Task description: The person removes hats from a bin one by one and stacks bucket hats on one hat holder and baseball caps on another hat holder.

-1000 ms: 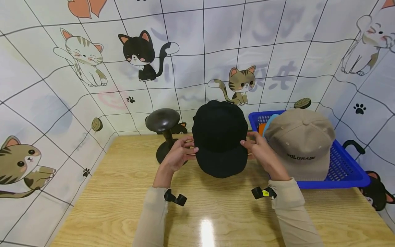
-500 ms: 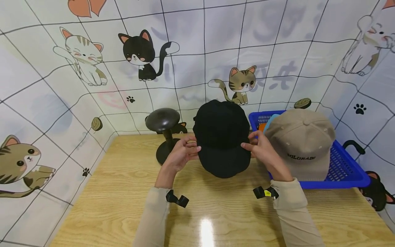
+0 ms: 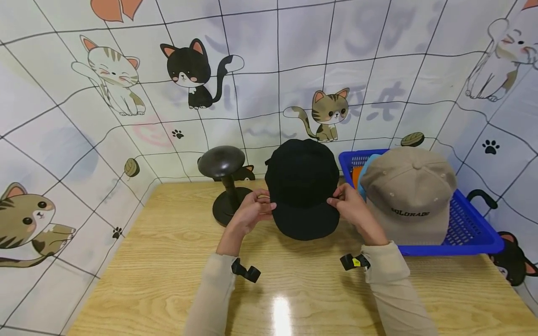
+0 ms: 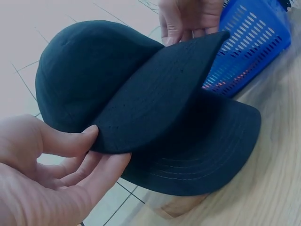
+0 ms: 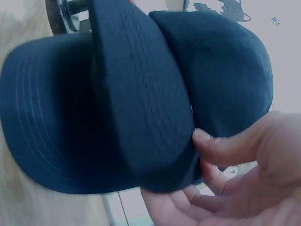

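A black baseball cap (image 3: 302,170) is held between my two hands at the middle of the table, its brim toward me. My left hand (image 3: 252,211) pinches the left edge of the brim near the crown. At the right edge, my right hand (image 3: 351,205) pinches it the same way. Both wrist views show a second dark cap brim (image 4: 211,150) with stitched rows under the held one. The crown belonging to that lower brim is hidden, and whether the caps touch cannot be told.
A dark mushroom-shaped hat stand (image 3: 222,162) stands left of the cap. On the right, a blue plastic basket (image 3: 475,233) carries a beige COLORADO cap (image 3: 409,191) and orange and light-blue items. A cat-printed grid sheet (image 3: 260,46) backs the wooden table (image 3: 159,266).
The black cap first shifted slightly right, then dropped a little. My left hand has moved slightly right with it. My right hand keeps its pinch on the brim.
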Tool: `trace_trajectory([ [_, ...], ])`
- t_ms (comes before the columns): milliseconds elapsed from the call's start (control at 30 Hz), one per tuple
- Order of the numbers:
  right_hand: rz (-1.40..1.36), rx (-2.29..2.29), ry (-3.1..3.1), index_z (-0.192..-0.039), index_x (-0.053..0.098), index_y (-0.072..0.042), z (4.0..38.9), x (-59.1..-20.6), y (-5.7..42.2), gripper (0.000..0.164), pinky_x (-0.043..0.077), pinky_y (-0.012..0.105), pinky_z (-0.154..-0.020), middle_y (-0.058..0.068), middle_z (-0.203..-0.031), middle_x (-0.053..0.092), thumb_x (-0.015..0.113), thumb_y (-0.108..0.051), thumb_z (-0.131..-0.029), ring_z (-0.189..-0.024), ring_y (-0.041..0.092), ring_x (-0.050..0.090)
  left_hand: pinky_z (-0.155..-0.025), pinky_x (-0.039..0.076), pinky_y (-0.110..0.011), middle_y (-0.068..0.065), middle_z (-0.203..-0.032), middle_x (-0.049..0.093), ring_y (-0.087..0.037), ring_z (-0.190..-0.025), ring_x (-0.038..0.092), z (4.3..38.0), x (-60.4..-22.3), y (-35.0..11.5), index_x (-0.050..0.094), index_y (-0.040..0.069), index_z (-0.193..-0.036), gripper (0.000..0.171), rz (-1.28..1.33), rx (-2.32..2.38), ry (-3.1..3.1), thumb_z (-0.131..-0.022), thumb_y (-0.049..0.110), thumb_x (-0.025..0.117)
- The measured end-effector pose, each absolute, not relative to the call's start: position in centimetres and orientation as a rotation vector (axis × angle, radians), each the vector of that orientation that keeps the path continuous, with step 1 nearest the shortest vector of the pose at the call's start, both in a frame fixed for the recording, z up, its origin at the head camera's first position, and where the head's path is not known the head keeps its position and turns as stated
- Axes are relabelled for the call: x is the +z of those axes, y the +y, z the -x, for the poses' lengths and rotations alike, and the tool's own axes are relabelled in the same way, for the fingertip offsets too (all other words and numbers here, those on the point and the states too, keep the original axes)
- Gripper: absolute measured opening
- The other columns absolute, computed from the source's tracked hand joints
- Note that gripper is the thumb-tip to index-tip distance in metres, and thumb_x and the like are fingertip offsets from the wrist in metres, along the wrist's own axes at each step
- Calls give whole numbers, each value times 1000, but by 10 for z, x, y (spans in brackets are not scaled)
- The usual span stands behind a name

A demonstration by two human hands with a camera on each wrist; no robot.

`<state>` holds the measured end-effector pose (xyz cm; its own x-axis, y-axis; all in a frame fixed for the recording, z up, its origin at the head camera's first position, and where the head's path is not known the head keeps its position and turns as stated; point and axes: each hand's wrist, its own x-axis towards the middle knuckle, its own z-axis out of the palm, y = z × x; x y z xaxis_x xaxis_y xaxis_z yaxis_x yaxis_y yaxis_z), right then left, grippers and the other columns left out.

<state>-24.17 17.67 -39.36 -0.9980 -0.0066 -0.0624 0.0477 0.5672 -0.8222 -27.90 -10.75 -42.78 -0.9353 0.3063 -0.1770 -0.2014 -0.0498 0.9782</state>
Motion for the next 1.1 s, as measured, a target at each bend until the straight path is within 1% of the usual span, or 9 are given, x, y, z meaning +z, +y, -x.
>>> trace_trajectory([
  [100, -66, -1384, 2757, -109, 45, -1, 241, -397, 175, 19, 40, 32, -65, 9, -83, 49, 59, -14, -104, -72, 22, 49, -90, 57, -49, -1, -91, 59, -15, -76, 66, 280, -431, -104, 51, 6, -126, 33, -82, 2026, 1921, -97, -4, 64],
  [200, -70, -1327, 2789, -109, 44, -2, 241, -399, 172, 19, 39, 33, -67, 8, -84, 47, 57, -15, -105, -74, 24, 49, -93, 55, -52, -1, -91, 57, -15, -76, 64, 281, -433, -105, 52, 6, -126, 33, -61, 2015, 1936, -97, -4, 64],
  [333, -69, -1235, 2813, -109, 43, -2, 239, -402, 171, 20, 39, 34, -70, 10, -86, 47, 56, -16, -105, -80, 28, 53, -92, 55, -48, -1, -92, 56, -15, -79, 63, 284, -436, -104, 52, 6, -127, 34, -80, 1995, 1951, -97, -4, 63],
  [533, -6, -1145, 2850, -105, 44, -1, 238, -405, 167, 20, 42, 35, -70, 15, -89, 54, 57, -15, -104, -84, 34, 58, -89, 55, -46, -2, -93, 53, -17, -84, 60, 287, -442, -107, 52, 5, -128, 35, -74, 2002, 1991, -96, -6, 63],
  [633, 13, -1119, 2862, -104, 42, -2, 240, -407, 166, 19, 43, 36, -69, 16, -89, 54, 57, -15, -104, -82, 36, 58, -90, 56, -48, -2, -93, 52, -17, -85, 60, 287, -444, -108, 52, 5, -126, 33, -74, 2009, 1994, -97, -7, 62],
  [767, -19, -1107, 2841, -107, 39, -3, 243, -410, 164, 20, 43, 35, -66, 16, -87, 54, 53, -16, -106, -76, 35, 58, -93, 55, -52, -1, -91, 51, -16, -83, 60, 289, -448, -108, 52, 4, -123, 28, -82, 1996, 2000, -98, -5, 62],
  [933, -53, -1109, 2806, -109, 37, -3, 244, -410, 163, 20, 45, 35, -63, 19, -88, 55, 51, -17, -107, -71, 34, 59, -96, 56, -57, -2, -90, 53, -15, -80, 64, 288, -448, -108, 53, 2, -123, 27, -89, 1967, 2043, -98, -4, 63],
  [1000, -56, -1095, 2811, -111, 37, -2, 243, -408, 163, 22, 45, 36, -65, 20, -92, 55, 53, -17, -106, -75, 34, 59, -98, 55, -60, -4, -93, 55, -17, -82, 66, 287, -446, -109, 54, 1, -124, 29, -94, 1956, 2066, -97, -4, 64],
  [1100, -58, -1101, 2826, -118, 37, 2, 240, -403, 163, 28, 44, 39, -70, 21, -95, 54, 54, -16, -104, -81, 36, 57, -98, 55, -61, -11, -105, 61, -21, -90, 69, 285, -440, -112, 56, 1, -127, 35, -87, 1953, 2116, -94, -6, 66],
])
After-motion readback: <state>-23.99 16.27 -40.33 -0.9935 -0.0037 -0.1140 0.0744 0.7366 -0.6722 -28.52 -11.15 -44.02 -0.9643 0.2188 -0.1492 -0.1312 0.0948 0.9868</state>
